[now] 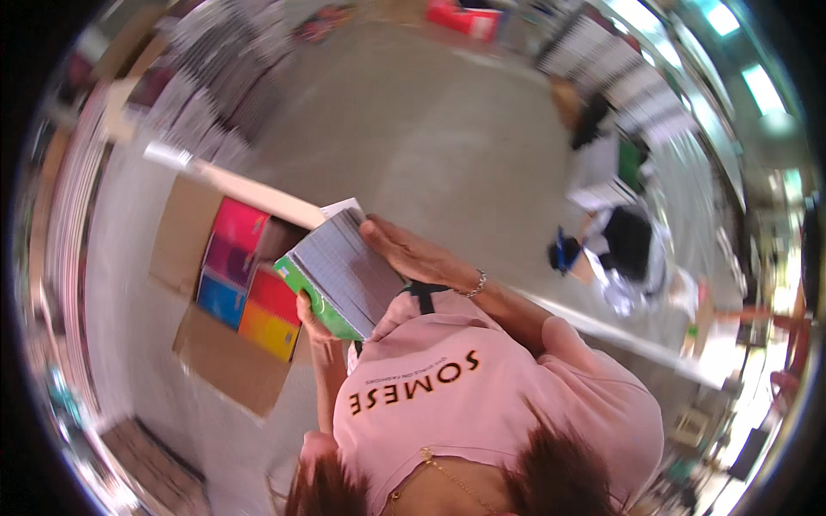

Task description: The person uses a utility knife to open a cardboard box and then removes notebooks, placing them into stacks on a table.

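A thick stack of notebooks [348, 267] is held in front of my chest, its pale page edges facing up and a green cover on its near left side. My left hand [316, 320] grips the stack from the green cover side, with the thumb showing and the other fingers hidden. Against the opposite side of the stack presses my right hand [404, 249], its fingers stretched together along it. Left of the stack is an open cardboard box [225, 359] with pink, purple, blue, red and yellow notebooks [268, 325] in it.
A pale table edge [258, 193] runs beyond the box. Tall piles of paper [232, 69] stand at the far left, more stacks [619, 77] at the far right. Another person [628, 241] is at the right by a white stack with a green cover [607, 168].
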`<state>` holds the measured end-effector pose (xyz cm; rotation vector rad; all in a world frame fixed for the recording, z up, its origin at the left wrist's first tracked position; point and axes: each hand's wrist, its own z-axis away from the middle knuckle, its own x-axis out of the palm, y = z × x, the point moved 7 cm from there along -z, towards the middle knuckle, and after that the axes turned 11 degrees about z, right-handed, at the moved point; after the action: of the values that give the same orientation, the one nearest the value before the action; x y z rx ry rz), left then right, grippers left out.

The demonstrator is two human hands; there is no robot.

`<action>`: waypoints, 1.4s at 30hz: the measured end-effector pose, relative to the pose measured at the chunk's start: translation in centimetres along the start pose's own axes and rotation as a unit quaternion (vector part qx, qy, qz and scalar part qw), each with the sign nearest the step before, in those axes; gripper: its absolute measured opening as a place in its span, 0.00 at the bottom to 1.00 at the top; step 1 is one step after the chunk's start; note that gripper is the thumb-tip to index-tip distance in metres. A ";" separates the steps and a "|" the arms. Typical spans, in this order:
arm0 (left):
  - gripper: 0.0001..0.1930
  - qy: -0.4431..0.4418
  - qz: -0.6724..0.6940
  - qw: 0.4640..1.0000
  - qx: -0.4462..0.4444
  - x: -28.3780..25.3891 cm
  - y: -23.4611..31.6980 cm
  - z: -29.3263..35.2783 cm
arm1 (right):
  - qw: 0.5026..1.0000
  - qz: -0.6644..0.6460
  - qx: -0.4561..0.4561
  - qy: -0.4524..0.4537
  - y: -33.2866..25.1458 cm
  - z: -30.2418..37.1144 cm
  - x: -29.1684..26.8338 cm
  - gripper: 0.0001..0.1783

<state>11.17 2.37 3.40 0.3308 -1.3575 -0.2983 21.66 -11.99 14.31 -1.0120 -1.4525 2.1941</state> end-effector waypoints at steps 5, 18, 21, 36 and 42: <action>0.35 -0.006 -0.122 0.981 -0.148 9.1 -5.8 -4.4 | 0.979 0.002 0.149 0.139 4.7 5.6 -6.4 0.43; 0.32 -0.235 -0.126 0.904 -0.333 36.5 -29.1 -12.6 | 0.830 0.265 -0.145 0.468 10.8 25.0 -27.7 0.31; 0.37 -0.253 -0.168 0.891 -0.338 39.3 -36.5 -16.7 | 0.851 -0.019 -0.091 0.518 12.6 27.0 -34.4 0.38; 0.47 -0.210 -0.360 0.871 -0.259 39.2 -45.7 -22.7 | 0.819 -0.384 -0.054 0.423 20.7 27.1 -41.5 0.36; 0.52 -0.196 -0.396 0.869 -0.223 39.8 -44.7 -22.1 | 0.826 -0.333 -0.047 0.452 20.1 27.9 -41.4 0.35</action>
<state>39.58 -53.08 17.39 0.4392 -1.4377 -1.4107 33.08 -64.49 18.56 -1.1075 -1.1628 0.9187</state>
